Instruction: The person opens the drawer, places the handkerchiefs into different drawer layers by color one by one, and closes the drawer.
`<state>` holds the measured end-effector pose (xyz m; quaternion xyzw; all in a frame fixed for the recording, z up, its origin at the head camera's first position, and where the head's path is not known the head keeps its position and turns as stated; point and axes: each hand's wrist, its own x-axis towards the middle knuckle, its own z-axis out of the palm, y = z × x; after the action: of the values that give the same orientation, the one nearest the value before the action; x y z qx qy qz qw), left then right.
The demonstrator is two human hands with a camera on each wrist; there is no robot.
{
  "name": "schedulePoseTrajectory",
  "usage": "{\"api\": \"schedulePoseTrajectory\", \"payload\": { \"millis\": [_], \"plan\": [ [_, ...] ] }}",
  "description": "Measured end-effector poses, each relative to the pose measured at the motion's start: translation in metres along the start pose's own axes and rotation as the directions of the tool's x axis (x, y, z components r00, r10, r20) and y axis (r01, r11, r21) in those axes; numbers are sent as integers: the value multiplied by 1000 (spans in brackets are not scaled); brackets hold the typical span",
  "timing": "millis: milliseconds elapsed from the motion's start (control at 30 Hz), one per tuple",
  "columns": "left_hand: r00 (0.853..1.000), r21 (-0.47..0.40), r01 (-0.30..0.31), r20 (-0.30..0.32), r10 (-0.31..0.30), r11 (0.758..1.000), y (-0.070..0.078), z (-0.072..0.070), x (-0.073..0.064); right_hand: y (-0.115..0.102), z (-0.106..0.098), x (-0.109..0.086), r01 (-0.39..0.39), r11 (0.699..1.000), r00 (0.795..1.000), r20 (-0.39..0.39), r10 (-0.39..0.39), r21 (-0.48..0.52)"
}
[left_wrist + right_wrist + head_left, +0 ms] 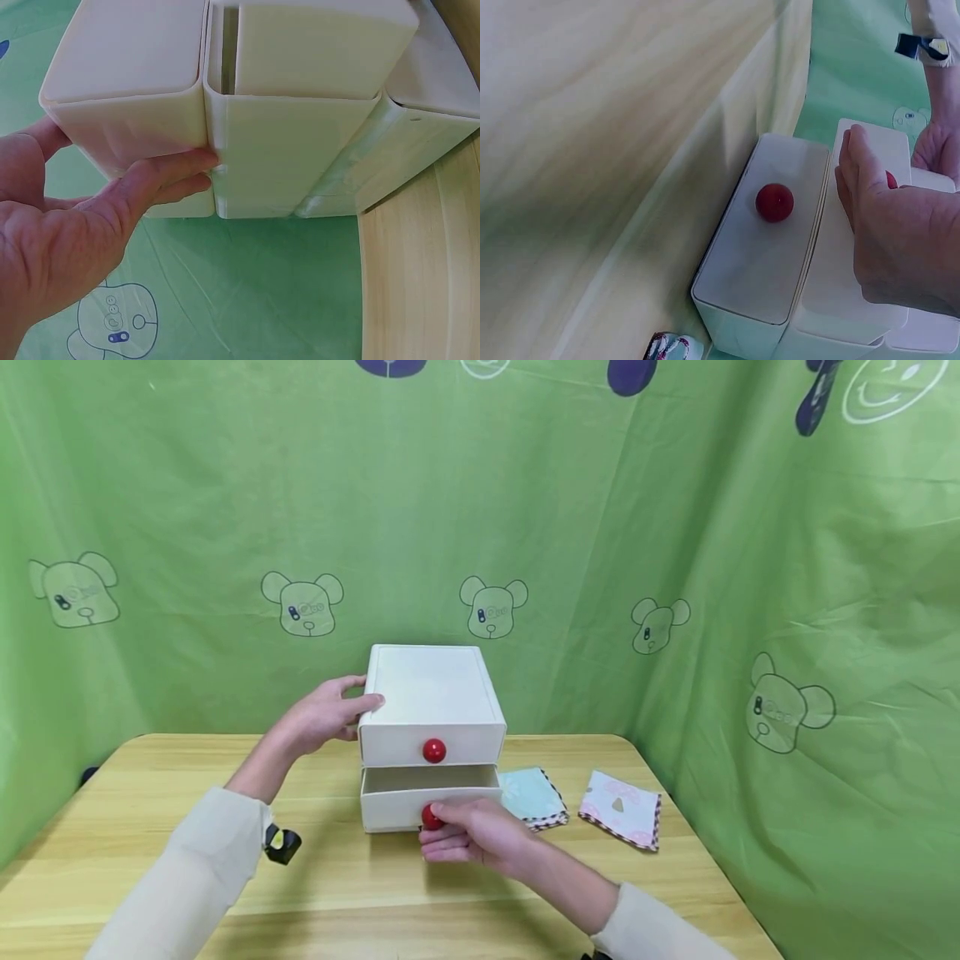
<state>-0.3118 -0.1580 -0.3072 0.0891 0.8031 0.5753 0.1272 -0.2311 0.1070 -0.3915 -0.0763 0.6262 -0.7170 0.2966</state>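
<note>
A white drawer cabinet [431, 685] stands on the table, its fronts fitted with round red knobs. Its middle drawer [388, 812] is pulled partly out and shows a gap at the top. My right hand [487, 833] pinches that drawer's red knob [428, 821], thumb on top and fingers beneath. In the right wrist view the hand mostly covers this knob, while the bottom drawer's knob [774, 202] shows beside it. My left hand [326, 714] rests against the cabinet's left side, thumb over the top edge; its extended fingers [161, 174] press the side wall in the left wrist view.
Right of the cabinet lie a folded light-blue cloth [531, 793] with a checked edge and a folded pink-and-white cloth [619, 810]. The wooden table [352, 910] has rounded back corners. A green curtain [420, 527] hangs close behind and along the right.
</note>
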Motion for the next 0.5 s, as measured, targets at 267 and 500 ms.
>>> {"api": "schedulePoseTrajectory", "payload": {
  "millis": [267,500],
  "plan": [
    [1000,8,2,-6,-2,1000,-1,0,1,6,4,-19,-1,1000,999,47,1,-8],
    [1000,1,-5,0,5,1000,-1,0,0,13,11,-34,-15,1000,999,29,15,-17]
  ]
}}
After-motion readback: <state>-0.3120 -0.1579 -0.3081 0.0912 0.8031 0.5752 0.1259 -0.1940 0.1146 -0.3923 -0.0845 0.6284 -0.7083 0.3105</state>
